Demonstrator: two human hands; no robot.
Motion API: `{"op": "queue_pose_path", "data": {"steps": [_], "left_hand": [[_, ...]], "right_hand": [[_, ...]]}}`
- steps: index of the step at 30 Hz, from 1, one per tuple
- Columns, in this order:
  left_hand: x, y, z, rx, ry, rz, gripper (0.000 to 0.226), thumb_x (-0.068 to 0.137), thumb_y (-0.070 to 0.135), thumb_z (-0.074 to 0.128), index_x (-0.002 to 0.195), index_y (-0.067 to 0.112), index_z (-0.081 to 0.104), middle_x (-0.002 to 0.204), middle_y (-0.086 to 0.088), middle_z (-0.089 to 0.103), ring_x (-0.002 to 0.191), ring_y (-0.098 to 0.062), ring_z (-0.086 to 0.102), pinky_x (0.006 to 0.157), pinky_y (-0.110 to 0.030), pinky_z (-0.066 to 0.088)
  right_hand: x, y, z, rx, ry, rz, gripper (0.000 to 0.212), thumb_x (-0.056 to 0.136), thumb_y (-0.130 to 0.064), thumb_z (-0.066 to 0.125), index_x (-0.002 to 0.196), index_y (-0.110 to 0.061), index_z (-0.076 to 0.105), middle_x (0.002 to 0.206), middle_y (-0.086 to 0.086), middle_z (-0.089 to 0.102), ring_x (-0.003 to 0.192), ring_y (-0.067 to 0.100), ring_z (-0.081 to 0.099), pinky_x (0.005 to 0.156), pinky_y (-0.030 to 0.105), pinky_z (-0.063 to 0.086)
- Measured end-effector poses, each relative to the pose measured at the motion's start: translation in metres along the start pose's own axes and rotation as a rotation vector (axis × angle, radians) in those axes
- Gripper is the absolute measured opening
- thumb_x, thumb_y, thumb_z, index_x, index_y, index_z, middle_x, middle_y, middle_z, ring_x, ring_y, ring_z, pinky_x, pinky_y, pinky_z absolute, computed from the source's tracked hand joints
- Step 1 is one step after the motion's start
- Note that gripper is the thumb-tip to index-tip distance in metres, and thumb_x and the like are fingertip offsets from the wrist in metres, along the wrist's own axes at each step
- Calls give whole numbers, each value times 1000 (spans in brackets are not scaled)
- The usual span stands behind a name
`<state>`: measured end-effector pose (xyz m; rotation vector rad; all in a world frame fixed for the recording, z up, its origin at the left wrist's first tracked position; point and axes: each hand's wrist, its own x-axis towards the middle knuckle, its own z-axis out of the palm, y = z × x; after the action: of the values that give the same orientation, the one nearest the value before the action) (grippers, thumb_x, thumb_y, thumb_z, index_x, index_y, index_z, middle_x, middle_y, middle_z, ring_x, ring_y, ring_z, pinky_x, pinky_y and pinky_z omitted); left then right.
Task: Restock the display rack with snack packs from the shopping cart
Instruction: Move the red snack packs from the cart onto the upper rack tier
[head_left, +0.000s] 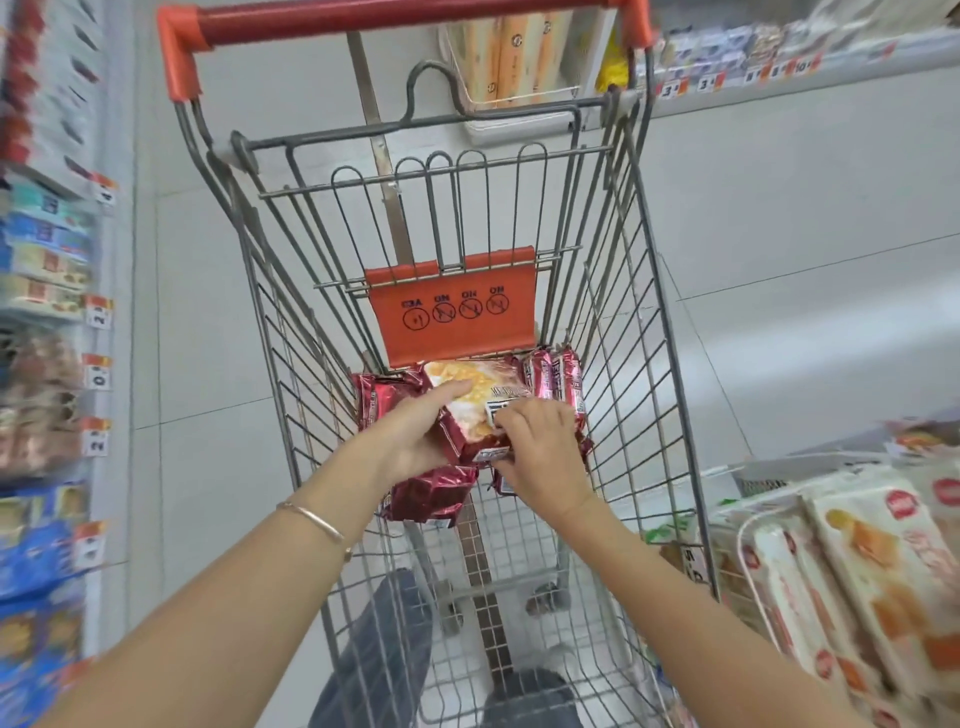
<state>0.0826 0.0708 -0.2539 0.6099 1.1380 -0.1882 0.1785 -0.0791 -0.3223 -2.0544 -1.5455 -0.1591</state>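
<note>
A wire shopping cart (649, 364) with an orange handle and orange seat flap stands in front of me. Dark red foil snack packs (431, 493) lie piled at its far end. Both arms reach down into the cart. My left hand (415, 426) grips the left side of a stack of packs whose top one (475, 397) shows yellow crackers. My right hand (540, 452) holds the right and near edge of the same stack. More red packs (556, 374) stand upright against the cart's far right corner.
Shelves of blue and brown packs with price tags (47, 364) line the left, blurred. A rack of white and orange snack packs (841, 566) sits at the lower right. Another shelf with price tags (753, 67) runs along the upper right. White tile floor surrounds the cart.
</note>
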Motion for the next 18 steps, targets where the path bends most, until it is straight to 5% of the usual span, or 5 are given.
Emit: {"op": "queue_pose_path", "data": {"steps": [5,10,13,15,18], "left_hand": [[-1,-15,-16,-112,121,135,43,77,4,66,119,4,53,119,-23,68,101,-41,70,85,-53,57],[1,-17,-40,-85,158,194,71,55,11,72,123,7,51,120,-21,67,100,-40,70,78,-50,58],[5,-14,-42,338,148,176,107,43,20,88,140,8,44,124,-18,65,102,-33,68,80,-47,58],[0,-6,-35,618,54,131,95,54,20,87,139,7,46,124,-20,64,96,-30,70,71,-39,59],[-9,11,-29,726,6,111,97,52,50,90,136,21,52,127,-11,65,105,-30,69,82,-46,59]], "right_hand": [[-21,29,-7,20,-250,462,69,80,-11,74,142,-18,43,147,6,42,135,24,40,115,45,35],[-23,43,-20,287,-372,772,55,85,-15,64,138,-14,52,144,6,52,133,21,48,114,39,38],[10,14,-32,420,-460,598,97,73,-34,71,156,-28,21,163,-2,25,149,18,23,122,48,16],[39,-5,-45,600,-729,549,106,72,-27,76,156,-34,13,155,-4,35,136,25,47,115,50,33],[59,0,-57,924,-1030,709,51,82,-8,76,126,-14,53,106,-6,69,83,17,71,81,34,54]]}}
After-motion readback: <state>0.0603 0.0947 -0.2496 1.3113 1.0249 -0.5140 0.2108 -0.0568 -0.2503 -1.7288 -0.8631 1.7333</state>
